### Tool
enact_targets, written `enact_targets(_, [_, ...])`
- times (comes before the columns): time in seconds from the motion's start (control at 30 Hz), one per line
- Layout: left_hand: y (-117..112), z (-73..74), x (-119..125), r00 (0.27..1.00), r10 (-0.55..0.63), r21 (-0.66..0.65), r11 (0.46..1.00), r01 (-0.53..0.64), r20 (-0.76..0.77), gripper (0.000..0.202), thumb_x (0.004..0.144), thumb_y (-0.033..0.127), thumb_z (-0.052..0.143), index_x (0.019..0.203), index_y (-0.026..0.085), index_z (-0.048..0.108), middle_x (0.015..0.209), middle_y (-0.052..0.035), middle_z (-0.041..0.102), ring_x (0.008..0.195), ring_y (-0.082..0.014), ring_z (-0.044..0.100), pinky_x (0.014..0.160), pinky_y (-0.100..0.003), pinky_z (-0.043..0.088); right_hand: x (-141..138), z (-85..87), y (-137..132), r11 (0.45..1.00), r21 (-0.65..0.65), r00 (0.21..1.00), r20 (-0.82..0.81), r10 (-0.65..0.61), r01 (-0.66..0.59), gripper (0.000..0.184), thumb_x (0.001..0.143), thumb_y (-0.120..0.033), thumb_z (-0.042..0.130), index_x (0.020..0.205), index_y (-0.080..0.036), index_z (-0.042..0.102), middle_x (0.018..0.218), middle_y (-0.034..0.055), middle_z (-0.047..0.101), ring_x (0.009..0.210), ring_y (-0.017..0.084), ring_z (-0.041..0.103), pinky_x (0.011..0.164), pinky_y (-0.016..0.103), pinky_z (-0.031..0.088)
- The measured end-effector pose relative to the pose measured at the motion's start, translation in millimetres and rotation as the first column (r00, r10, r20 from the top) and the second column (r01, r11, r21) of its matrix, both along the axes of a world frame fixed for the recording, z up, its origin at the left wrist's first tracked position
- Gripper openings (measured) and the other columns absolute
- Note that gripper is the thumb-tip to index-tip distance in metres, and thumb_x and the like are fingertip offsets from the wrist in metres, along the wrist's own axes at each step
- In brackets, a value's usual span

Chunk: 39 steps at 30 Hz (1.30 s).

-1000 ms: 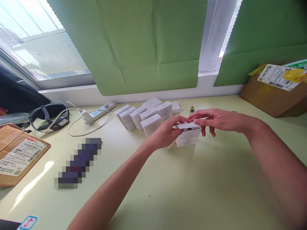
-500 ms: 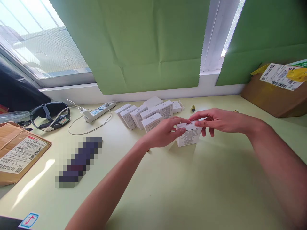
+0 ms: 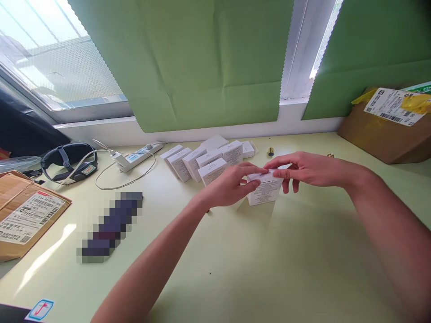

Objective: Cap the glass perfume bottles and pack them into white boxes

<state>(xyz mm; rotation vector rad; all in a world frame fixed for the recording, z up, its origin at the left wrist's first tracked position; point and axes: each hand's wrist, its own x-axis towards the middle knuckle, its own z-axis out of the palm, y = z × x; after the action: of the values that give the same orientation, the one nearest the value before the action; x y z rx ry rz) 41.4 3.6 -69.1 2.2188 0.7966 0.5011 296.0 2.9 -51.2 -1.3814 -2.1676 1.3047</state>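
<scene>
A small white carton [image 3: 264, 192] with fine print on its front stands upright on the pale table [image 3: 242, 264]. My left hand [image 3: 232, 183] grips its left side, thumb on the front face and fingers along the top edge. From the right, my right hand [image 3: 299, 171] holds the top, its thumb and index finger at the upper edge and the other fingers curled beside the right side. Part of the carton's top is hidden by my fingers. Just behind my left hand, several similar white cartons [image 3: 209, 158] stand close together.
Two gold caps [image 3: 271, 151] lie toward the back. A power strip [image 3: 141, 154] with a white cable and a black headband device [image 3: 69, 162] are at left. Cardboard boxes [image 3: 27, 215] flank the table. A pixelated dark object [image 3: 111, 228] lies left of my forearm.
Almost nothing differs. Both hands keep their hold on the carton, and the whole view has shifted very slightly.
</scene>
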Motion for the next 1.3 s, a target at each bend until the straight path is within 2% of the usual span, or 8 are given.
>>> enact_targets(0.33, [-1,0.2,2,1.000,0.023,-0.010,1.000,-0.023,0.010,0.037,0.097,0.030,0.051,0.132,0.030,0.065,0.128,-0.0069,0.061,0.111,-0.0205,0.061,0.090,-0.034,0.055,-5,4.8,-5,0.999,0.032,1.000,0.023,0.014,-0.015,0.053,0.091,-0.059,0.056,0.135,-0.030,0.064,0.098,0.0067,0.074,0.080,0.025,0.073,0.069,0.038,0.057])
enact_targets(0.53, [-1,1.3,1,1.000,-0.004,-0.015,1.000,0.004,0.006,0.037,0.098,0.030,0.052,0.133,0.031,0.063,0.130,-0.0061,0.060,0.109,-0.0202,0.061,0.090,-0.035,0.054,-5,4.7,-6,1.000,0.027,0.999,0.036,0.008,-0.009,0.053,0.089,-0.058,0.060,0.136,-0.032,0.063,0.101,0.0056,0.074,0.079,0.024,0.073,0.071,0.037,0.056])
enact_targets(0.73, [2,-0.2,1,0.999,0.002,-0.082,0.997,0.001,0.034,0.036,0.102,0.041,0.047,0.129,0.028,0.066,0.126,-0.0079,0.063,0.112,-0.0215,0.061,0.088,-0.033,0.052,0,2.4,-2,0.998,-0.067,1.000,0.022,0.004,-0.002,0.055,0.086,-0.051,0.068,0.138,-0.035,0.059,0.100,0.0047,0.074,0.087,0.027,0.073,0.077,0.040,0.057])
enact_targets(0.9, [3,-5.7,2,0.995,0.014,-0.171,0.985,0.004,0.102,0.035,0.100,0.037,0.051,0.132,0.029,0.063,0.133,-0.0049,0.063,0.121,-0.0211,0.057,0.099,-0.035,0.047,3,-2.5,2,0.993,-0.118,1.000,-0.030,-0.003,-0.001,0.055,0.086,-0.051,0.068,0.138,-0.035,0.060,0.100,0.0039,0.074,0.087,0.026,0.073,0.076,0.039,0.057])
enact_targets(1.1, [2,-10.1,2,0.988,0.051,-0.290,0.957,-0.007,0.145,0.037,0.099,0.036,0.053,0.135,0.031,0.058,0.140,-0.0036,0.059,0.127,-0.0219,0.054,0.105,-0.038,0.044,4,-9.5,4,0.986,-0.165,0.996,-0.093,0.011,-0.027,0.047,0.089,-0.056,0.063,0.132,-0.035,0.062,0.124,0.0057,0.067,0.091,0.025,0.072,0.068,0.036,0.061])
enact_targets(1.3, [3,-14.1,4,0.981,0.090,-0.375,0.927,-0.019,0.174,0.035,0.098,0.033,0.054,0.132,0.032,0.059,0.136,-0.0033,0.061,0.125,-0.0219,0.055,0.103,-0.039,0.044,3,-11.1,5,0.970,-0.242,0.993,-0.114,-0.025,-0.003,0.054,0.087,-0.057,0.066,0.135,-0.034,0.059,0.130,0.0084,0.063,0.090,0.025,0.073,0.066,0.036,0.063])
